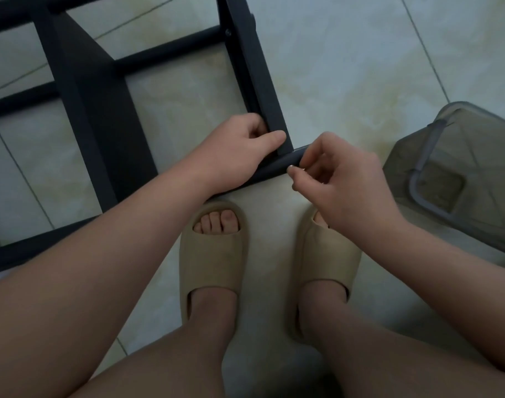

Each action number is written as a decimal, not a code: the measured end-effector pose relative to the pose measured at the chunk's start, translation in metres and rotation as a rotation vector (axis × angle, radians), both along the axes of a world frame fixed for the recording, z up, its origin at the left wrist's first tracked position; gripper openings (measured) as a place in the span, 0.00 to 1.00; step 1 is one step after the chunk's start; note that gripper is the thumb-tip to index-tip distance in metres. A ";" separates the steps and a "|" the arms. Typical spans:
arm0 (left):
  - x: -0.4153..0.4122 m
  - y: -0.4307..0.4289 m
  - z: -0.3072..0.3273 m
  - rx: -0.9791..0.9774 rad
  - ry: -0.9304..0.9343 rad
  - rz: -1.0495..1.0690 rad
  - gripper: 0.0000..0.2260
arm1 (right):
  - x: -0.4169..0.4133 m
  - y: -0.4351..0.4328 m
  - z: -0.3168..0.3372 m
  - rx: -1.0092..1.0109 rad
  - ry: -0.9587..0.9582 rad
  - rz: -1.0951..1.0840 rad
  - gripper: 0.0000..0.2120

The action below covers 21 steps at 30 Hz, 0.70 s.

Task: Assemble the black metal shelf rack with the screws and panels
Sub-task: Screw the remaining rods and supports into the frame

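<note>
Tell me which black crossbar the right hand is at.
The nearest crossbar, just beyond the slippers: the right hand touches its end, the left hand grips the rack corner there. The farther crossbars are untouched.

The left slide (214, 262) is a thick, one-piece foam slipper in sandy beige. It is rounded, with an open front that shows the toes and a cut-out in its side wall. Just right of it, the right slide (328, 259) is of the same make. Above the left slide, the left grip (239, 150) and right grip (340, 179) are bare, as are the forearms and legs.
</note>
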State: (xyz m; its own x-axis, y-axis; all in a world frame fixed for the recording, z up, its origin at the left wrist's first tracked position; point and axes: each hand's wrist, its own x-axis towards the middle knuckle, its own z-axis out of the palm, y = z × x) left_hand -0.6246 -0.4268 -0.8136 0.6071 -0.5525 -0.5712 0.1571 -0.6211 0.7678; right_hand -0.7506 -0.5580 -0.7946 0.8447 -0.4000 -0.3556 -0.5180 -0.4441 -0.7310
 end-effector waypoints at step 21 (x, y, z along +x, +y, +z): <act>-0.083 -0.109 0.080 0.315 -0.685 -0.871 0.18 | -0.115 -0.147 0.034 -0.643 0.250 0.298 0.35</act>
State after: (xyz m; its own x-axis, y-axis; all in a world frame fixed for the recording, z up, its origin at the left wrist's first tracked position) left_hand -0.7074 -0.5362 -0.7331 0.3258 -0.8282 -0.4560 -0.8095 -0.4935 0.3179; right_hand -0.8655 -0.7050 -0.7610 0.8745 -0.3606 -0.3243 -0.4256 -0.8913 -0.1565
